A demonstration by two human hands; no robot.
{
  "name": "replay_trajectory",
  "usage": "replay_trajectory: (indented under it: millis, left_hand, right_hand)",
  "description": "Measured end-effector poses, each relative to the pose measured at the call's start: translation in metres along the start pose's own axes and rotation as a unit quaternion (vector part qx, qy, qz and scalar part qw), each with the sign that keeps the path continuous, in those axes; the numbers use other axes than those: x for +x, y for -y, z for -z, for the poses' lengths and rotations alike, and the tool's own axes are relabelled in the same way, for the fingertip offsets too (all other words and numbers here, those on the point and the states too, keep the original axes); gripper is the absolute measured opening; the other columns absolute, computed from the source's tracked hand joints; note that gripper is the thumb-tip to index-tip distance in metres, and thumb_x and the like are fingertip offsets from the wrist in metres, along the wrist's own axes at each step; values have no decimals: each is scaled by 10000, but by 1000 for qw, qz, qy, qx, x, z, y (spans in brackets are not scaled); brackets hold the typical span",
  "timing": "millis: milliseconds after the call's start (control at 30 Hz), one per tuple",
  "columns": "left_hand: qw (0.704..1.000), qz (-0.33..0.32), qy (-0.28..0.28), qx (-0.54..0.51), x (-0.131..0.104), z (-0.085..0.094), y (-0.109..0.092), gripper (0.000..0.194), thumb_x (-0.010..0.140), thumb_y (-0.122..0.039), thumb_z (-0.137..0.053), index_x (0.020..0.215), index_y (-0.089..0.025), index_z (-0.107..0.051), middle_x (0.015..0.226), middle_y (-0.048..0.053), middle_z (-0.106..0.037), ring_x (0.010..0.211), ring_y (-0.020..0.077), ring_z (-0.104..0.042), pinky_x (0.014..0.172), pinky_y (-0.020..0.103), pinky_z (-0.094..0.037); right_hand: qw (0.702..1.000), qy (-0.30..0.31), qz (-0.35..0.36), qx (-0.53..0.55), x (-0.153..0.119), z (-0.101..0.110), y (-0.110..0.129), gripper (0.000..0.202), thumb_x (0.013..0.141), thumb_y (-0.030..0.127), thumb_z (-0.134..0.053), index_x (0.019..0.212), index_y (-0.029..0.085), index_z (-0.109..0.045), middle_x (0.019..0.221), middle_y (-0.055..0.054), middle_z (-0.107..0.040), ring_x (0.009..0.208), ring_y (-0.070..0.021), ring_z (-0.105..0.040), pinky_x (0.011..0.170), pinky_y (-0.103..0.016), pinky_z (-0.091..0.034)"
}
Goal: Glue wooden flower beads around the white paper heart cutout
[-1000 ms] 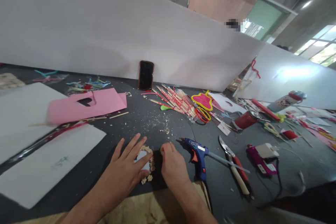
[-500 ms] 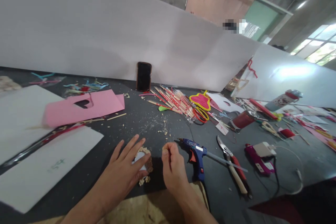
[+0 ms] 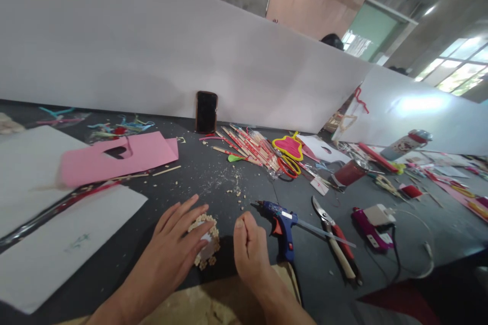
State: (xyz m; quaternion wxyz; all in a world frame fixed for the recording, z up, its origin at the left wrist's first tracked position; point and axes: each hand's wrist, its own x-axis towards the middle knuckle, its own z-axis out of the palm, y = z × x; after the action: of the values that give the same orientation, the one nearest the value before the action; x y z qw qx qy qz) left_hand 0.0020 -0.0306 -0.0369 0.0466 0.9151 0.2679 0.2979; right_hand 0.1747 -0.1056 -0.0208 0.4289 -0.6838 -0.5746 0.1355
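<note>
My left hand (image 3: pixel 179 236) lies with its fingers stretched out over the left side of a small round white piece (image 3: pixel 209 250), which has a rim of tiny tan wooden bits. Thumb and index finger cross its white middle, hiding part of it. Just to its right, my right hand (image 3: pixel 249 244) is closed, thumb pressed against the curled index finger; whatever it may hold is hidden. A blue hot glue gun (image 3: pixel 284 221) with a red trigger and a clear glue stick lies right of that hand. Several small wood bits (image 3: pixel 237 194) are scattered beyond it.
Pruning shears (image 3: pixel 335 238) and a purple power strip (image 3: pixel 371 228) lie to the right. Farther back are red-and-tan sticks (image 3: pixel 247 147), scissors (image 3: pixel 288 166), a red can (image 3: pixel 351 172) and an upright phone (image 3: pixel 206 111). Pink card (image 3: pixel 148 155) and white sheets (image 3: pixel 84 244) cover the left.
My left thumb and index finger have shifted a little, and more of the round piece's white middle and rim shows. My right hand stays closed in about the same place.
</note>
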Motion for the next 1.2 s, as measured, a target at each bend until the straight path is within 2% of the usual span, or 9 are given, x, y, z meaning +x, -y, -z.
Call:
replay_trajectory:
  millis: [200, 267, 467, 633, 733, 800, 933, 1033, 1200]
  left_hand:
    - [998, 15, -55, -25, -2, 5, 5, 121, 912, -214, -504, 864, -209, -615, 1169, 68, -600, 1286, 284, -423, 991, 474, -395]
    - [997, 13, -75, -33, -3, 3, 7, 102, 906, -220, -524, 852, -213, -610, 1136, 61, -609, 1255, 279, -451, 974, 471, -405]
    - [996, 15, -81, -32, -5, 1, 10, 109, 907, -247, -539, 907, -251, -647, 1104, 26, -632, 1207, 264, -492, 973, 457, -422]
    - [998, -10, -47, -29, -5, 4, 6, 249, 903, -244, -521, 1138, -269, -598, 1197, 39, -606, 1246, 278, -461, 970, 456, -425]
    - [998, -29, -46, -29, -5, 4, 4, 316, 897, -238, -527, 1210, -275, -550, 1217, 44, -594, 1261, 287, -443, 970, 468, -411]
    - [998, -33, -45, -32, -6, 3, 4, 340, 897, -235, -527, 1234, -277, -529, 1225, 47, -587, 1266, 290, -435, 975, 470, -403]
    - [998, -17, -50, -37, -7, 4, 6, 339, 906, -218, -508, 1239, -280, -517, 1235, 51, -572, 1267, 287, -432, 991, 471, -392]
    - [997, -8, -65, -44, -7, 3, 7, 310, 910, -213, -508, 1213, -268, -531, 1210, 55, -573, 1249, 282, -445, 995, 473, -391]
    - [993, 6, -100, -68, -7, 3, 9, 178, 881, -185, -565, 1043, -249, -598, 1138, 46, -589, 1208, 271, -473, 977, 465, -405]
  right_hand:
    - [1000, -11, 26, -5, -2, 2, 0, 317, 915, 293, -385, 621, 233, -282, 513, 83, -263, 447, -67, -298, 469, -250, -195]
    - [999, -17, 30, -5, -2, 2, 0, 345, 907, 299, -407, 605, 229, -257, 508, 86, -242, 447, -62, -279, 465, -246, -192]
    - [999, -37, 34, -5, -1, -1, -5, 341, 921, 286, -397, 610, 227, -271, 514, 84, -272, 457, -58, -277, 462, -237, -208]
    - [998, -29, 57, 2, -4, -4, -10, 266, 932, 262, -360, 668, 227, -367, 548, 69, -360, 477, -72, -347, 476, -226, -271]
    - [996, -17, 87, 4, -5, -4, -8, 189, 918, 228, -354, 757, 216, -453, 643, 26, -497, 571, -93, -469, 553, -221, -373]
    - [994, -10, 110, 1, -4, -3, -3, 111, 887, 227, -409, 875, 203, -517, 784, -21, -576, 729, -122, -548, 662, -243, -435]
    - [991, -11, 137, -9, -3, 1, 7, 264, 814, 298, -560, 1059, 201, -556, 1044, -85, -560, 981, -180, -533, 837, -323, -455]
    - [989, -24, 145, -17, -3, 4, 10, 250, 814, 346, -577, 1021, 208, -567, 1005, -67, -559, 944, -181, -518, 832, -349, -445]
    - [984, -49, 166, -31, -3, 5, 10, 163, 867, 329, -489, 760, 206, -491, 751, -4, -558, 818, -157, -488, 772, -342, -382]
